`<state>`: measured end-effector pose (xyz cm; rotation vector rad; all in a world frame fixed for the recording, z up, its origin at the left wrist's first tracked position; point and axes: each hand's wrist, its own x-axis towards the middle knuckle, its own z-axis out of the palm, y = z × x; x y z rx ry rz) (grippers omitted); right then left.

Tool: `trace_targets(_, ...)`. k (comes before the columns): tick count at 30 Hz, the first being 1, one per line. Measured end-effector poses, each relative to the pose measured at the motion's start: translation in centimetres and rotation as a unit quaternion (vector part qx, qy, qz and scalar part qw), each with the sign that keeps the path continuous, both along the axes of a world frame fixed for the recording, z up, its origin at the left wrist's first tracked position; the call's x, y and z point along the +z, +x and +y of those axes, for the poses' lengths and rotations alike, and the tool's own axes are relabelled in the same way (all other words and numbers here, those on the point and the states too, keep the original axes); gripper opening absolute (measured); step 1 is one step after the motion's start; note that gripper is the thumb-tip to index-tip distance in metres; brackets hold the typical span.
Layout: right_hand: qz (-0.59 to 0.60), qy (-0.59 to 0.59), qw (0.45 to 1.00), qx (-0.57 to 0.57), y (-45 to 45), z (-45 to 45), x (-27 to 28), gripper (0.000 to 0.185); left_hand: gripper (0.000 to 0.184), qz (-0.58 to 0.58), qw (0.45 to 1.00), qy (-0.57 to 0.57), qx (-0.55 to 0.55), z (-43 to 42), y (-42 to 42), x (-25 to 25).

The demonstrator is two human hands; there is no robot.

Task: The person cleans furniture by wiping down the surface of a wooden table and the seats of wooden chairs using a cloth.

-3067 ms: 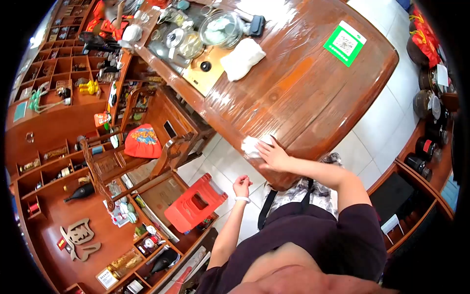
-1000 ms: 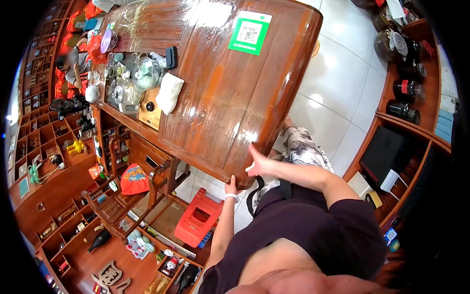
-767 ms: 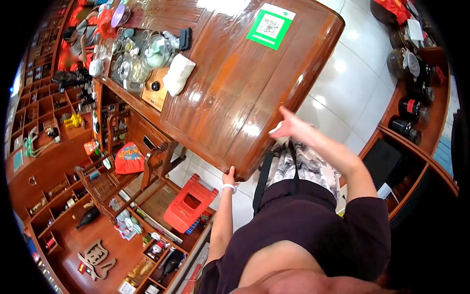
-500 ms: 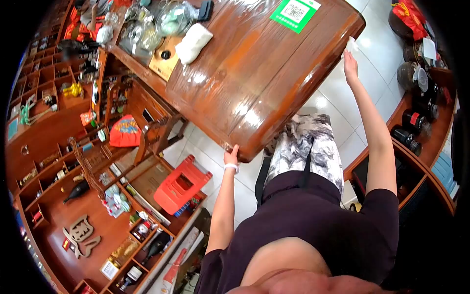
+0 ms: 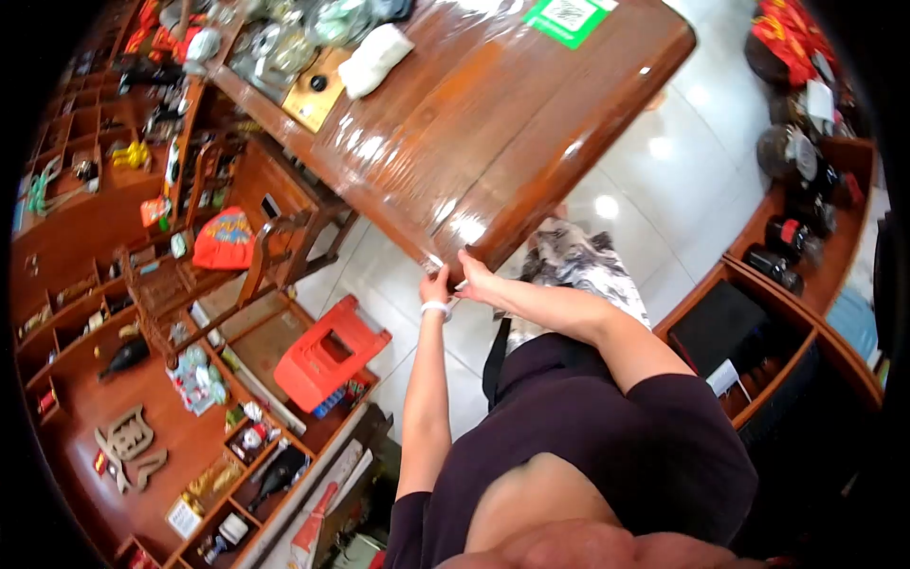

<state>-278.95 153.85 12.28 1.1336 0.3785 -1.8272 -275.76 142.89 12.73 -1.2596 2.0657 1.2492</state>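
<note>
Left hand (image 5: 435, 286) and right hand (image 5: 473, 278) touch the glossy brown table (image 5: 540, 104), fingers' closure unclear.

QR (image 5: 570, 12) on grn card (image 5: 561, 35), txt illeg.

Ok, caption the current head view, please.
Bare left hand and right hand at the corner of a glossy brown wooden table.

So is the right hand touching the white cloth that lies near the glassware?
Apart: the head view shows the right hand at the table's near corner, with a wide stretch of tabletop between it and the white cloth.
</note>
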Motion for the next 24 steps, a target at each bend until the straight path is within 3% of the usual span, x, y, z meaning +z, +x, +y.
trace_targets(2,-0.021,0.067,0.997,-0.022,-3.3,4.0,0.8,0.064,0.051,0.026,0.993,0.103,0.052,-0.9,1.4,-0.6)
trace_targets(3,-0.029,0.018,0.997,-0.071,-4.3,6.5,-3.5,0.069,0.050,0.024,0.990,0.122,0.064,-1.0,1.9,-0.7)
trace_targets(4,-0.043,0.130,0.988,-0.077,-6.7,10.4,-2.1,0.071,0.049,0.020,0.987,0.138,0.081,-1.3,2.7,-0.8)
trace_targets(5,0.039,0.270,0.958,-0.087,-8.9,14.9,3.8,0.075,0.048,0.014,0.987,0.137,0.088,-1.5,3.3,-1.2)
trace_targets(6,0.097,0.305,0.935,-0.151,-10.0,19.5,-5.9,0.076,0.048,0.007,0.987,0.133,0.095,-1.9,3.8,-1.2)
trace_targets(7,0.186,0.494,0.848,-0.046,-12.5,24.8,-5.0,0.069,0.044,0.026,0.986,0.126,0.104,-2.2,4.2,-1.1)
trace_targets(8,0.292,0.525,0.798,-0.047,-14.5,27.5,-0.1,0.065,0.040,0.044,0.985,0.122,0.113,-2.2,4.2,-1.3)
trace_targets(9,0.384,0.615,0.686,0.063,-16.0,30.4,-0.6,0.056,0.034,0.081,0.982,0.094,0.142,-2.3,4.1,-1.5)
trace_targets(12,0.480,0.643,0.475,0.362,-13.9,27.2,1.3,0.051,0.024,0.171,0.971,-0.018,0.164,-4.8,2.4,-2.3)
trace_targets(14,0.525,0.654,0.254,0.483,-9.0,22.0,0.8,0.062,0.024,0.192,0.972,-0.077,0.113,-5.5,-1.5,-1.2)
trace_targets(16,0.570,0.581,0.341,0.470,-8.5,20.9,0.3,0.077,0.025,0.243,0.959,-0.139,0.035,-4.1,-6.6,2.1)
trace_targets(17,0.543,0.601,0.351,0.470,-11.2,21.8,1.4,0.082,0.026,0.271,0.952,-0.142,0.006,-3.0,-9.9,4.1)
trace_targets(18,0.530,0.665,0.390,0.353,-14.5,23.7,1.2,0.078,0.029,0.328,0.935,-0.132,0.010,-3.1,-12.6,3.1)
trace_targets(19,0.482,0.722,0.350,0.352,-18.4,26.1,1.5,0.072,0.033,0.315,0.942,-0.110,0.020,-1.4,-16.1,4.8)
trace_targets(20,0.477,0.769,0.302,0.300,-22.3,29.5,0.3,0.067,0.037,0.335,0.928,-0.157,-0.035,-2.0,-18.7,3.0)
trace_targets(21,0.422,0.771,0.305,0.366,-26.6,32.8,0.0,0.067,0.041,0.279,0.927,-0.225,-0.114,-0.2,-22.3,5.1)
trace_targets(24,0.333,0.782,0.290,0.441,-35.6,39.9,0.4,0.064,0.055,0.340,0.840,-0.300,-0.298,2.3,-31.9,5.3)
